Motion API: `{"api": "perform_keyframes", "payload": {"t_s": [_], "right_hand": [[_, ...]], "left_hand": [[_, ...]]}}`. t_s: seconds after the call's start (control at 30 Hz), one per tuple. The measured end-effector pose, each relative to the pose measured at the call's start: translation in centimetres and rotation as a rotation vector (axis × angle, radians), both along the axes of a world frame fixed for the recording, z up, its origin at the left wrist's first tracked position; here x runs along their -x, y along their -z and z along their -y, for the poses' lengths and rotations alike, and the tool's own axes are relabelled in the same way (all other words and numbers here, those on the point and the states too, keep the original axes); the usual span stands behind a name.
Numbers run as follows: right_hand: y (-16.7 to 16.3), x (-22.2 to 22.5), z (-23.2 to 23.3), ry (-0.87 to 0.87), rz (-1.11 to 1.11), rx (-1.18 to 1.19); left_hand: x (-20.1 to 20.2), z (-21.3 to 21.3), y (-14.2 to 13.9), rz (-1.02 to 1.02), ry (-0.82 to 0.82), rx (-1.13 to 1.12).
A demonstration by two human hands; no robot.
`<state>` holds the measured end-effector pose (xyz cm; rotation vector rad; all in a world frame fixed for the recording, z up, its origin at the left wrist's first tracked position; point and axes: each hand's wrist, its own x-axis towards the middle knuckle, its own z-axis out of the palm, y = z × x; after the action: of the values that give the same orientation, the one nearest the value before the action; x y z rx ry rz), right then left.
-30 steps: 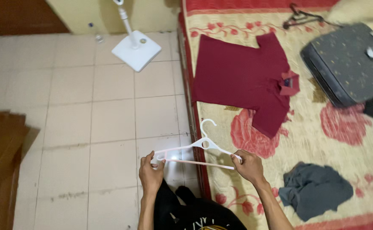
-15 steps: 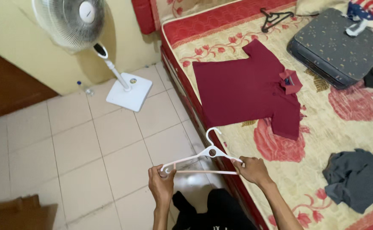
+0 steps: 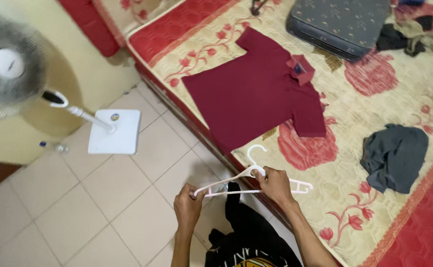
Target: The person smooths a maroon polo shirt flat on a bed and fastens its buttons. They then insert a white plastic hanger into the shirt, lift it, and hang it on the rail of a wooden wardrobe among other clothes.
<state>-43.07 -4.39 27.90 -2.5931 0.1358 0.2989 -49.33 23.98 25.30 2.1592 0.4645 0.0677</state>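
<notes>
Bed [image 3: 374, 232] beside tiled floor [image 3: 53, 207]

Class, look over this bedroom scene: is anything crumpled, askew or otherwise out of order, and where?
Yes. A dark grey garment lies crumpled on the bed at the right, and more clothes are heaped beside the grey suitcase. The maroon polo shirt lies flat. Both hands, left hand and right hand, hold a white hanger.

The only label is 1 small round sticker [image 3: 114, 117], yellow and blue, on the white square fan base [image 3: 122, 138], at 9 o'clock from the centre.
</notes>
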Motion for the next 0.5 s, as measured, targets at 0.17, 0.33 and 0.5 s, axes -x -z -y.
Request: {"api": "perform_keyframes", "payload": {"t_s": [0.17, 0.33, 0.5], "right_hand": [[0.2, -3.3, 1.4, 0.014, 0.029, -0.056], [1.0, -5.6, 2.4, 0.100, -0.058, -0.089], [1.2, -6.6, 2.7, 0.229, 0.001, -0.052]], "left_hand": [[-5.9, 0.4, -2.2, -0.100, 0.084, -0.003], [-11.6, 1.4, -3.3, 0.042, 0.295, -0.087], [-14.8, 3.7, -2.4, 0.159, 0.512, -0.108]]}}
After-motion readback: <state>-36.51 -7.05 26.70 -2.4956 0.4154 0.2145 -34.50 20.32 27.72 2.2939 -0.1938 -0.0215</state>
